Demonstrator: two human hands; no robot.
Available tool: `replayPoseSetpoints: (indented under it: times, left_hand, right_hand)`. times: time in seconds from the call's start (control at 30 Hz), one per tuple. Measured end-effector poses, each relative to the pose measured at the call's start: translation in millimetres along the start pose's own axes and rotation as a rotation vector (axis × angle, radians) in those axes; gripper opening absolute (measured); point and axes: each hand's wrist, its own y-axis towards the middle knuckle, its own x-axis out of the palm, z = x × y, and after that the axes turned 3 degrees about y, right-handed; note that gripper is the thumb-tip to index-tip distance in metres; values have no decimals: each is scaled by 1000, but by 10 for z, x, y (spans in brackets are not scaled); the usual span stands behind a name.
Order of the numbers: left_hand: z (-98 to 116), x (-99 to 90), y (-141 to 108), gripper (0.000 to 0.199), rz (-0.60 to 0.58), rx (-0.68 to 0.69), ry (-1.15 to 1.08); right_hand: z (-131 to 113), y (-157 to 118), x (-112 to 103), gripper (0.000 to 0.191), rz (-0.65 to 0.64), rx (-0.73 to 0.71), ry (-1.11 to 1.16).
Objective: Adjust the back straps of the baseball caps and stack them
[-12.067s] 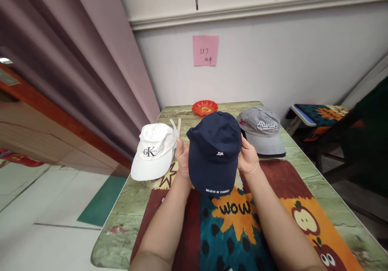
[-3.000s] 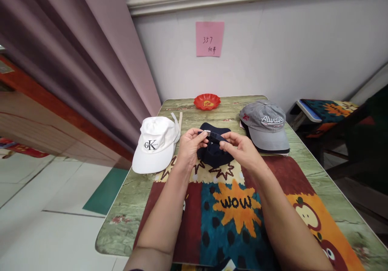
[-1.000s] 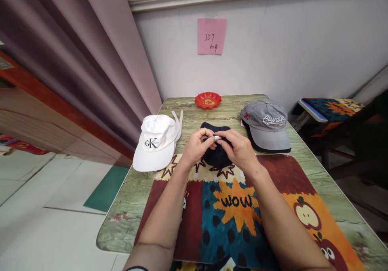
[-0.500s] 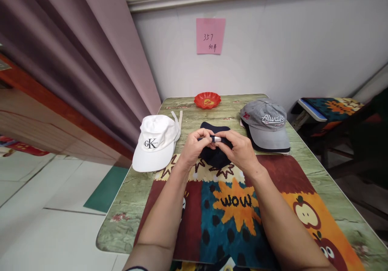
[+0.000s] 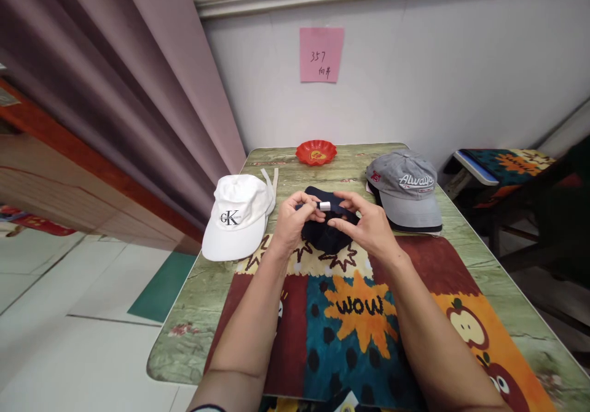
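A dark navy cap [image 5: 325, 240] lies at the far edge of a patterned mat, its back strap [image 5: 345, 211] raised in a loop with a silver buckle [image 5: 325, 206] on it. My left hand [image 5: 291, 222] pinches the strap just left of the buckle, thumb against fingers. My right hand [image 5: 371, 222] is at the right side of the strap, with thumb and fingers spread apart around it. Whether the right fingertips still touch the cap cannot be made out. Both hands partly cover the cap.
A white cap [image 5: 235, 215] with straps sits at the left, and stacked caps topped by a grey one [image 5: 405, 184] stand at the right. A red scalloped dish [image 5: 316, 152] is at the back. The mat [image 5: 286, 363] covers the table's front.
My right thumb and fingers have let go of the buckle area and spread apart to the right. The buckle now shows fully, while my left hand keeps its pinch on the strap.
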Motion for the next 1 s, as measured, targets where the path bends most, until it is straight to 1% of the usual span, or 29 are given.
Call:
replayPoseSetpoints:
  times: [0.1, 0.17, 0.33, 0.5, 0.6, 0.7, 0.87, 1.0]
  left_hand:
    - [11, -57, 21, 20, 42, -24, -35]
    - [18, -88, 30, 21, 42, -45, -45]
    - [25, -129, 38, 23, -16, -68, -24]
    - [7, -165, 43, 23, -96, -50, 37]
    - [4, -174, 41, 24, -155, -52, 88]
    - [16, -171, 36, 26, -193, -47, 119]
    - [60, -135, 5, 25, -233, -8, 210]
    - [74, -95, -15, 35, -217, 9, 362]
  right_hand:
    - [83, 20, -71, 36, -47, 53, 75]
    - [137, 32, -102, 30, -71, 77, 159]
    - [177, 45, -147, 26, -78, 135, 285]
    - [117, 34, -187, 27, -143, 210, 384]
    - [99, 30, -173, 32, -134, 241, 372]
    - [100, 31, -144, 30, -98, 234, 308]
    - [91, 35, -123, 27, -71, 218, 301]
    - [73, 40, -125, 26, -79, 211, 311]
